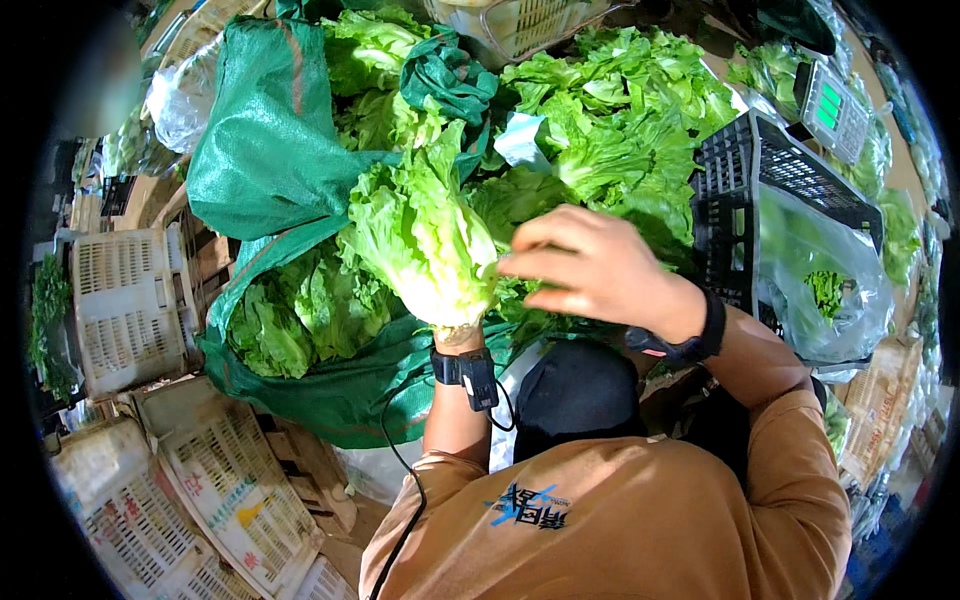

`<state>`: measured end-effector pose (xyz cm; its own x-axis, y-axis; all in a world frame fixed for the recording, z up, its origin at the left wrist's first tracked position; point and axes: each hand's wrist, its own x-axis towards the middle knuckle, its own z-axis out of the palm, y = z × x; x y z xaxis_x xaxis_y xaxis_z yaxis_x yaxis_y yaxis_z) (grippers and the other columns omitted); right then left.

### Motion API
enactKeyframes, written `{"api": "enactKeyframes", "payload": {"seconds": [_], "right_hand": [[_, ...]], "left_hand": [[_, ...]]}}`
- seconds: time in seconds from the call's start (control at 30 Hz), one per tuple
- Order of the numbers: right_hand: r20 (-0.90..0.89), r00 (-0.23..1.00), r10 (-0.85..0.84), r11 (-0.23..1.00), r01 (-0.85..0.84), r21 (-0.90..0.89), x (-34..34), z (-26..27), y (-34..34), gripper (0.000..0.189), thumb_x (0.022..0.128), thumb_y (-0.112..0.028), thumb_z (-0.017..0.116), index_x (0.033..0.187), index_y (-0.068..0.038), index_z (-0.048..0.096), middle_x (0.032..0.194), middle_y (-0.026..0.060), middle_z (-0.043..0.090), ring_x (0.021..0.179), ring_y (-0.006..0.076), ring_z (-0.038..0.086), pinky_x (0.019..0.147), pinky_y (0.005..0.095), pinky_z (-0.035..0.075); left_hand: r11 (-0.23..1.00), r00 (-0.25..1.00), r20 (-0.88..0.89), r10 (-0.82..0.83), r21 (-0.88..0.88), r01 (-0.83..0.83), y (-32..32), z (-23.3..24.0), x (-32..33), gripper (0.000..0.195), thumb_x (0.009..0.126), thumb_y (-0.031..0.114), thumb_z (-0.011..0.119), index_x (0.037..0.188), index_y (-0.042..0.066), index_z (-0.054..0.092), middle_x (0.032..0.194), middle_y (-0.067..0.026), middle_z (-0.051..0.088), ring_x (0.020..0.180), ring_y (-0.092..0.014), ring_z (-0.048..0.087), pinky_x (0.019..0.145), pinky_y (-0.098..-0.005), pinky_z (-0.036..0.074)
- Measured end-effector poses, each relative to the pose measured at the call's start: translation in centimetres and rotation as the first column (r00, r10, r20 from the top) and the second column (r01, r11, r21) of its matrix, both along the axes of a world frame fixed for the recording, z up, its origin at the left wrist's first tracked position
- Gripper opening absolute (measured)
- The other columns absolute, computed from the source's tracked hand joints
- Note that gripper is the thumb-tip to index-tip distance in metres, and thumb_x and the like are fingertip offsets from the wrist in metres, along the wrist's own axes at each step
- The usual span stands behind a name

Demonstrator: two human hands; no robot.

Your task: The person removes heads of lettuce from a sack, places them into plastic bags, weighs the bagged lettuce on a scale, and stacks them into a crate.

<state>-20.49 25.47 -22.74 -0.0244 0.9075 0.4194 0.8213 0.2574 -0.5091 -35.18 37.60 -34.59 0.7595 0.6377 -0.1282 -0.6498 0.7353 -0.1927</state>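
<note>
A head of leafy lettuce [431, 240], its pale cut stem end towards me, rests over my left hand [459, 339]. The lettuce hides nearly all of that hand; only the heel and wrist show. My right hand [581, 266], slightly blurred, is just right of the lettuce with its fingers spread and nothing seen in them. Around and beneath is an opened green woven sack [262, 150] with more lettuce heads [307, 315] in it. A large heap of loose lettuce [622, 135] lies beyond my right hand, and a pale blue scrap [523, 141] sits on its left part.
At the right stands a black plastic crate [724, 202] with a clear plastic bag [821, 300] over it. A digital scale [836, 112] is behind it. White plastic crates [124, 300] are stacked at the left and lower left; another crate [517, 26] stands at the top.
</note>
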Motion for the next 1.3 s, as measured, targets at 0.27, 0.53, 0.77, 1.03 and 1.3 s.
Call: {"api": "enactKeyframes", "payload": {"seconds": [0.27,0.53,0.77,1.03,1.3], "right_hand": [[0.088,0.978,0.189,0.976,-0.198,0.095,-1.2,-1.4,1.7,0.029,0.070,-0.022,0.067,0.099,-0.020,0.063,0.097,-0.0028,0.056,0.086,0.0182,0.054,0.074,0.0316,0.044],[-0.029,0.990,0.137,0.975,-0.140,-0.175,-1.6,-1.4,0.9,0.033,0.066,-0.014,0.071,0.096,-0.013,0.057,0.091,0.0022,0.052,0.081,0.0213,0.056,0.062,0.0318,0.048],[0.040,0.992,0.119,0.985,-0.112,-0.134,-1.1,-1.3,1.0,0.030,0.067,-0.016,0.071,0.093,-0.013,0.056,0.090,0.0018,0.052,0.082,0.0210,0.057,0.062,0.0312,0.049],[-0.045,0.997,0.056,0.986,-0.062,-0.155,-0.9,-2.4,1.3,0.022,0.069,-0.015,0.070,0.084,-0.010,0.054,0.083,0.0059,0.054,0.075,0.0257,0.057,0.061,0.0355,0.048],[-0.184,0.973,0.138,0.748,-0.225,-0.625,0.8,-6.5,-1.2,0.022,0.072,-0.018,0.069,0.091,-0.011,0.062,0.085,0.0087,0.063,0.079,0.0256,0.062,0.071,0.0379,0.049]], "left_hand": [[0.992,0.985,-0.175,-0.004,0.120,0.026,-1.4,1.0,0.3,0.061,0.087,0.055,0.042,0.131,0.013,0.041,0.133,-0.0105,0.044,0.119,-0.028,0.042,0.098,-0.0459,0.035],[0.988,0.984,-0.177,-0.030,0.147,0.056,-1.2,0.9,0.2,0.059,0.089,0.051,0.040,0.133,0.011,0.038,0.133,-0.0113,0.043,0.120,-0.029,0.041,0.098,-0.0426,0.038],[1.000,0.983,0.181,-0.022,0.000,0.023,-1.2,-0.5,0.2,0.059,0.091,0.048,0.038,0.138,0.013,0.031,0.140,-0.0096,0.034,0.128,-0.028,0.032,0.102,-0.0444,0.032],[0.063,0.030,-0.299,0.954,0.296,0.953,-1.3,-1.4,0.2,0.062,0.085,0.049,0.046,0.137,0.017,0.032,0.141,-0.0086,0.033,0.128,-0.029,0.031,0.103,-0.0470,0.028],[0.026,-0.027,0.006,1.000,0.134,0.991,-0.3,0.1,1.1,0.051,0.091,0.041,0.037,0.131,0.011,0.040,0.134,-0.0088,0.044,0.123,-0.030,0.039,0.104,-0.0479,0.028]]}}
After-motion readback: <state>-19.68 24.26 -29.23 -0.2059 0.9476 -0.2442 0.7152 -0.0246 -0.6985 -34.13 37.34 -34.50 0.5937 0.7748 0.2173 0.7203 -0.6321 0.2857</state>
